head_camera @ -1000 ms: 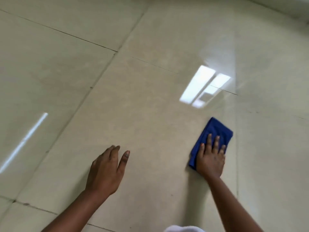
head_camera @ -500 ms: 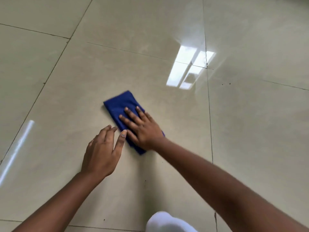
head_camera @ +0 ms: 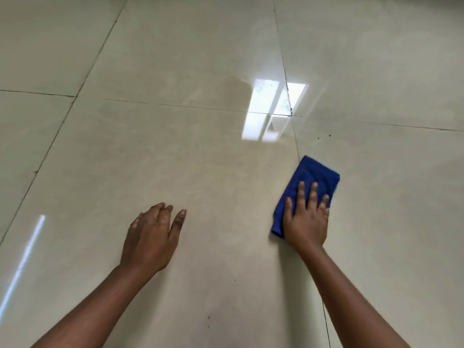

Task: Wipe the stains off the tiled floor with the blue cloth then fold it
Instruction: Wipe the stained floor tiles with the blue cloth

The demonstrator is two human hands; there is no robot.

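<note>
A folded blue cloth [head_camera: 313,175] lies flat on the glossy beige tiled floor [head_camera: 200,159], at the right of the view beside a grout line. My right hand [head_camera: 305,219] presses down on the cloth's near half with straight, spread fingers. My left hand [head_camera: 150,237] rests on the bare tile to the left, well apart from the cloth, its fingers slightly bent and holding nothing. A few small dark specks [head_camera: 324,136] mark the tile just beyond the cloth, and more specks [head_camera: 208,320] lie near the bottom between my arms.
Dark grout lines [head_camera: 200,108] cross the floor. A bright window reflection [head_camera: 272,111] glares on the tiles beyond the cloth, and a thin light streak [head_camera: 23,259] runs along the left.
My right hand has swept the cloth from beside my left hand out to the right, back near the grout line. My left hand has stayed planted on the tile.
</note>
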